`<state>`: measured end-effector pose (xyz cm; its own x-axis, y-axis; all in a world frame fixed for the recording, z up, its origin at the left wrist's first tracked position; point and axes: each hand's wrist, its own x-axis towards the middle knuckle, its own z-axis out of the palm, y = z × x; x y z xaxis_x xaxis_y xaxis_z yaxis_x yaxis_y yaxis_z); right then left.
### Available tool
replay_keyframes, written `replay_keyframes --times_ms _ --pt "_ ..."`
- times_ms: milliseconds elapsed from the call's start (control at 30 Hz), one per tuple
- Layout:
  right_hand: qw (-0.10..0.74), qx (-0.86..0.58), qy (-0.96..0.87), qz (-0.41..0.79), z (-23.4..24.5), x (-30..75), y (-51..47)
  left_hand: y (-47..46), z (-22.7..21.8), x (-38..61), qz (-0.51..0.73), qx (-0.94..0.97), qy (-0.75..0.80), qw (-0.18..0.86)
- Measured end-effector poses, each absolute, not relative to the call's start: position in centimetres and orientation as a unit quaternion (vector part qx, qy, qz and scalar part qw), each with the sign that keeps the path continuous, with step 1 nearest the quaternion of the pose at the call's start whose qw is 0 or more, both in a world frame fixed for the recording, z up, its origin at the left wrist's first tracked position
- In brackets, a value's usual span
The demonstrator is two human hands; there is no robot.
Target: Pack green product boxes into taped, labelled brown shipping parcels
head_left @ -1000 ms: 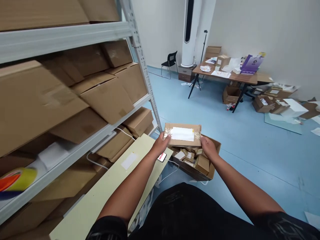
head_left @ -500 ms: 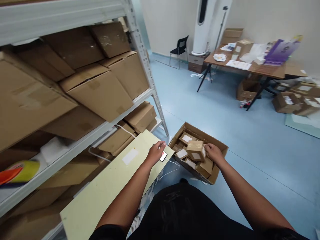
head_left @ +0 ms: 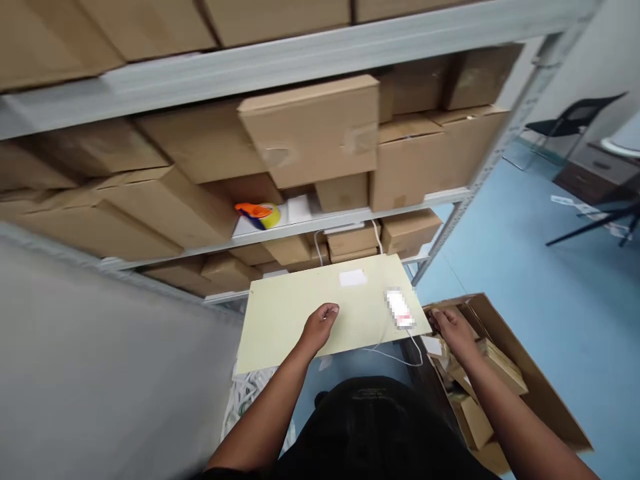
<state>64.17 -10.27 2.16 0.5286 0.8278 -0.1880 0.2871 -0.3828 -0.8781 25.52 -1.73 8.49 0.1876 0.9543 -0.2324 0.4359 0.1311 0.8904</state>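
Note:
My left hand [head_left: 320,327] is closed, fingers curled, over the pale yellow board [head_left: 285,313]; anything inside it is hidden. To its right a lit phone [head_left: 399,309], its screen blurred out, lies on the board with a white cable [head_left: 400,361] running off the front edge. My right hand [head_left: 453,331] is closed too, above the near left corner of an open cardboard box [head_left: 537,373]; I cannot make out anything in its fingers. Under that forearm, small taped parcels [head_left: 503,365] with white labels fill the box. A white paper label [head_left: 353,277] lies on the board's far part.
A metal shelf rack [head_left: 300,227] packed with cardboard boxes [head_left: 320,133] stands behind the board. On it lies a yellow tape roll [head_left: 271,216] with an orange part. A grey wall [head_left: 100,373] is at left. A black chair [head_left: 570,123] stands on the blue floor [head_left: 500,220].
My view has swung left to face the shelf. My right hand has come off the small parcel to the box's corner. My left hand has moved away from the phone, leftward over the board.

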Motion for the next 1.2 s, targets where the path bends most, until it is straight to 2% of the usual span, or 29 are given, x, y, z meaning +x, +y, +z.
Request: replay_keyframes --times_ms 267,433,633,767,967,1200 --pt "0.437 -0.702 -0.396 0.399 5.1 51.1 -4.8 -4.8 9.1 11.4 0.353 0.549 0.593 0.47" --pt "0.423 -0.695 -0.432 0.389 6.9 42.0 -3.1 -6.7 9.1 3.8 0.377 0.524 0.61 0.46" --pt "0.376 -0.689 -0.508 0.354 7.7 34.3 -0.6 -10.2 8.9 -2.4 0.438 0.46 0.638 0.434" --pt "0.377 -0.645 -0.525 0.407 7.4 30.6 2.6 -13.6 7.9 -4.2 0.483 0.387 0.677 0.399" --pt "0.273 -0.54 -0.598 0.527 5.1 24.9 6.5 -20.0 7.6 -3.0 0.498 0.277 0.761 0.31" --pt "0.116 -0.433 -0.666 0.597 3.1 18.8 5.9 -27.5 9.0 1.1 0.509 0.14 0.818 0.227"
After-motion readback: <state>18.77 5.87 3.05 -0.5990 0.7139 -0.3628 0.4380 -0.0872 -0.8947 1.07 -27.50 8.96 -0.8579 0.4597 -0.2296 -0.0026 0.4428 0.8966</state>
